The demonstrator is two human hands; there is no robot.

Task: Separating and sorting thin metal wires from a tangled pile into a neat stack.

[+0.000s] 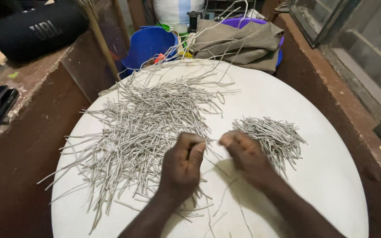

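Head view: left hand and right hand both pinch one thin grey strand between them, near table centre. Big loose strand heap left; small sorted pile right. Best: grip near ends, keep strand taut, clear of heap.

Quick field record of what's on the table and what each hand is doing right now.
surface: round white table
big pile: loose grey strands, left and centre
small pile: shorter grey strands, right
left hand: closed, over big pile's edge
right hand: pinched shut beside small pile
between hands: one thin strand, barely visible
behind table: blue bucket, folded cloth
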